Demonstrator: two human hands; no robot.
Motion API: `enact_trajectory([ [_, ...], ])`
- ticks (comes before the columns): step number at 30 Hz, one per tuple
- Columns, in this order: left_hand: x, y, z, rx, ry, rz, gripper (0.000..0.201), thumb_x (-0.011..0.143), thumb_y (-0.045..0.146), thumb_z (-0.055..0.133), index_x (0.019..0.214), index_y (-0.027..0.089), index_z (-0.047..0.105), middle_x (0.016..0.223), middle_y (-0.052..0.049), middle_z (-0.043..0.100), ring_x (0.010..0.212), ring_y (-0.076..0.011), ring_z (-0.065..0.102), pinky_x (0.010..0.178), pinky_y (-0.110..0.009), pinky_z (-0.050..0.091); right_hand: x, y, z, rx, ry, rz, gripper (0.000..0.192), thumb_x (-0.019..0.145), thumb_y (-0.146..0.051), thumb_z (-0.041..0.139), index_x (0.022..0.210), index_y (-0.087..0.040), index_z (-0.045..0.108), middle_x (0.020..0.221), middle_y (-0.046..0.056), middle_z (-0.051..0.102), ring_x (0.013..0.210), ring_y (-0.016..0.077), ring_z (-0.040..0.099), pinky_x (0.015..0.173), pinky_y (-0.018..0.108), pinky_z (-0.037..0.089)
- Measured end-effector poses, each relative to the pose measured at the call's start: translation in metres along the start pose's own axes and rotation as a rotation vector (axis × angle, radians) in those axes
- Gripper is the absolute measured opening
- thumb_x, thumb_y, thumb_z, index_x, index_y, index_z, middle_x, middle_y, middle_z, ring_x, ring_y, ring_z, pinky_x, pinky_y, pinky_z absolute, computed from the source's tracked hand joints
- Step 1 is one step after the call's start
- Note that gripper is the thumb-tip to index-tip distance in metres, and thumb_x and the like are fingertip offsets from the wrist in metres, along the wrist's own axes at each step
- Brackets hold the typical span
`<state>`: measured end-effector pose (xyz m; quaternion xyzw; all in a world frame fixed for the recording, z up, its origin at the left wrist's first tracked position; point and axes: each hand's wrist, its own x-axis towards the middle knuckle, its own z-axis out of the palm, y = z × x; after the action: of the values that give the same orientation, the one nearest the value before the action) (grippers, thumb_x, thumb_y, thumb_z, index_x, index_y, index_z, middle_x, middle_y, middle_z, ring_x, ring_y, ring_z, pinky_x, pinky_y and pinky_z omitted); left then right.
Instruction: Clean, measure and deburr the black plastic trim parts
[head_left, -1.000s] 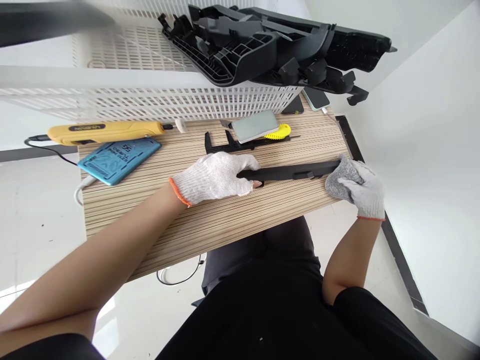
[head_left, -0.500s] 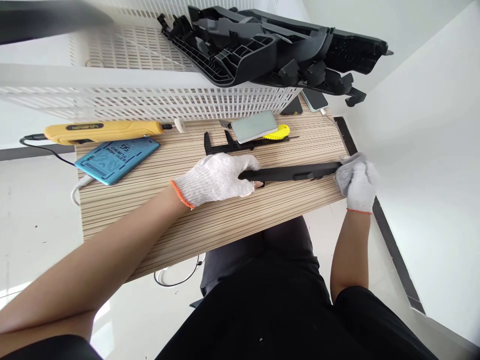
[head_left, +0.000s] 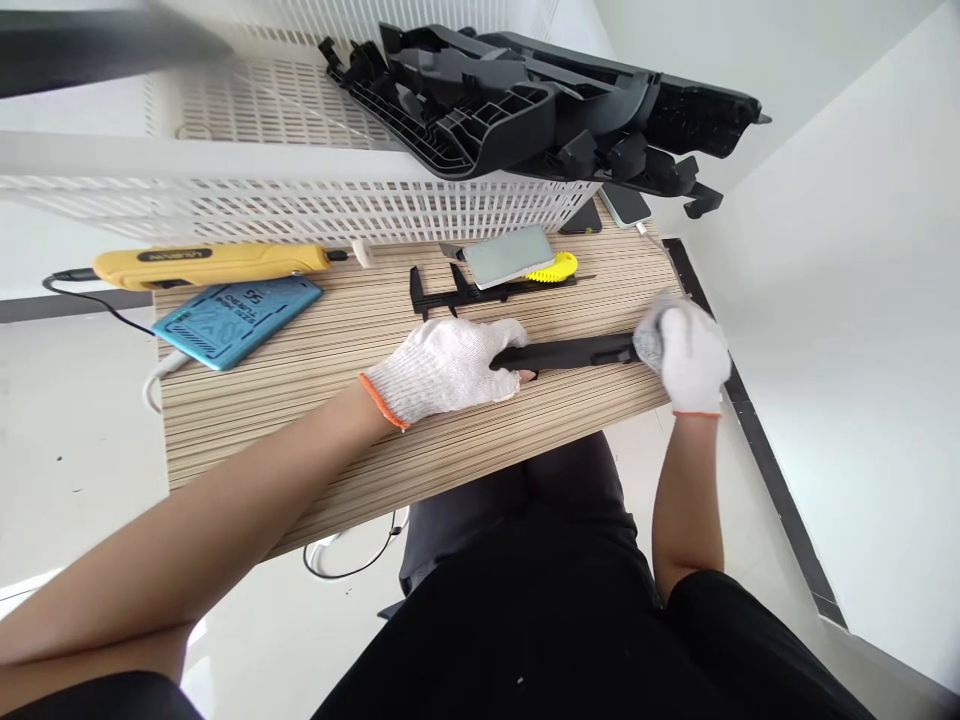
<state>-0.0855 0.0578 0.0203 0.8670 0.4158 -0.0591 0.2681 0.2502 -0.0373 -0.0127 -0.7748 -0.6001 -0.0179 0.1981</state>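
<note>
A long, narrow black plastic part extends between my two gloved hands above the wood-grain table. My left hand, in a white knit glove with an orange cuff, is closed around the part's left end. A bare fingertip shows through the glove. At the other end, my right hand, gloved the same way and slightly blurred, is closed on a grey cloth. That cloth wraps over the right portion of the part and hides its tip.
Behind my hands lie a black caliper, a pale green box-like object and a yellow-handled cutter. A yellow power tool and a blue box sit left. Black plastic parts rest on a white basket.
My right hand and the cloth have slid left along the black part, covering more of it. My left hand has shifted slightly right and nearer to me, still holding the part.
</note>
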Motion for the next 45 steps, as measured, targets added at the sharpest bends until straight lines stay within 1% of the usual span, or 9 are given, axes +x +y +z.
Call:
enact_trajectory([
  [2, 0.000, 0.001, 0.000, 0.012, 0.001, -0.006, 0.055, 0.090, 0.067, 0.051, 0.129, 0.030, 0.066, 0.079, -0.004, 0.072, 0.081, -0.0315, 0.071, 0.070, -0.038, 0.048, -0.004, -0.030, 0.015, -0.083, 0.090, -0.009, 0.042, 0.108, -0.046, 0.043, 0.130, -0.029, 0.074, 0.141, 0.006, 0.071, 0.147, 0.0349, 0.050, 0.128, 0.062, 0.027],
  [8, -0.001, 0.002, -0.002, 0.038, -0.002, -0.028, 0.056, 0.089, 0.062, 0.053, 0.135, 0.032, 0.063, 0.101, -0.006, 0.078, 0.096, -0.0357, 0.073, 0.078, -0.042, 0.053, -0.029, -0.104, 0.026, -0.056, -0.099, -0.456, 0.049, 0.110, -0.048, 0.038, 0.147, -0.029, 0.065, 0.151, 0.001, 0.066, 0.148, 0.0258, 0.051, 0.134, 0.050, 0.024],
  [11, -0.002, 0.002, -0.002, 0.034, -0.006, -0.014, 0.054, 0.091, 0.064, 0.051, 0.133, 0.033, 0.064, 0.094, -0.005, 0.077, 0.091, -0.0346, 0.073, 0.075, -0.041, 0.052, -0.030, -0.086, 0.021, -0.046, -0.082, -0.433, 0.049, 0.110, -0.048, 0.041, 0.152, -0.033, 0.060, 0.157, -0.001, 0.061, 0.152, 0.0272, 0.047, 0.135, 0.053, 0.023],
  [16, -0.001, 0.004, 0.001, 0.026, 0.004, 0.013, 0.055, 0.093, 0.068, 0.047, 0.130, 0.031, 0.063, 0.085, -0.004, 0.074, 0.083, -0.0332, 0.072, 0.068, -0.039, 0.047, -0.022, -0.039, 0.014, -0.069, 0.009, -0.168, 0.049, 0.111, -0.048, 0.038, 0.150, -0.031, 0.062, 0.158, 0.003, 0.059, 0.154, 0.0329, 0.042, 0.135, 0.057, 0.018],
  [23, -0.003, 0.005, 0.005, 0.050, 0.014, -0.003, 0.058, 0.092, 0.066, 0.048, 0.134, 0.028, 0.062, 0.092, -0.008, 0.075, 0.087, -0.0352, 0.072, 0.070, -0.040, 0.048, -0.037, -0.082, 0.019, 0.016, -0.105, -0.266, 0.045, 0.112, -0.041, 0.036, 0.151, -0.038, 0.058, 0.159, -0.006, 0.058, 0.156, 0.0259, 0.039, 0.138, 0.052, 0.008],
  [30, -0.003, 0.005, 0.003, 0.048, 0.008, -0.002, 0.054, 0.093, 0.064, 0.048, 0.133, 0.030, 0.063, 0.086, -0.005, 0.072, 0.083, -0.0317, 0.070, 0.072, -0.039, 0.050, -0.032, -0.046, 0.017, -0.050, 0.033, -0.170, 0.043, 0.105, -0.042, 0.050, 0.143, -0.031, 0.067, 0.156, 0.000, 0.061, 0.155, 0.0317, 0.041, 0.135, 0.060, 0.019],
  [36, -0.003, 0.006, 0.002, 0.049, 0.022, 0.013, 0.051, 0.093, 0.063, 0.050, 0.130, 0.030, 0.065, 0.084, -0.004, 0.072, 0.081, -0.0311, 0.070, 0.068, -0.037, 0.047, -0.035, -0.062, 0.026, -0.023, 0.056, -0.318, 0.038, 0.103, -0.030, 0.051, 0.133, -0.031, 0.073, 0.144, -0.002, 0.070, 0.147, 0.0284, 0.051, 0.135, 0.057, 0.023],
  [41, -0.004, 0.006, 0.001, 0.045, 0.010, 0.007, 0.053, 0.094, 0.062, 0.049, 0.133, 0.030, 0.063, 0.083, -0.005, 0.072, 0.079, -0.0311, 0.070, 0.066, -0.036, 0.046, -0.031, -0.060, 0.028, -0.024, 0.128, -0.157, 0.041, 0.096, -0.024, 0.050, 0.127, -0.032, 0.076, 0.139, -0.002, 0.073, 0.147, 0.0283, 0.051, 0.135, 0.059, 0.023],
  [45, -0.006, 0.007, 0.000, 0.040, 0.023, 0.019, 0.052, 0.094, 0.060, 0.051, 0.132, 0.029, 0.065, 0.084, -0.005, 0.073, 0.080, -0.0317, 0.071, 0.067, -0.037, 0.047, -0.032, -0.064, 0.028, -0.016, 0.068, -0.325, 0.045, 0.096, -0.022, 0.049, 0.132, -0.034, 0.074, 0.140, -0.005, 0.072, 0.146, 0.0251, 0.052, 0.137, 0.054, 0.022],
])
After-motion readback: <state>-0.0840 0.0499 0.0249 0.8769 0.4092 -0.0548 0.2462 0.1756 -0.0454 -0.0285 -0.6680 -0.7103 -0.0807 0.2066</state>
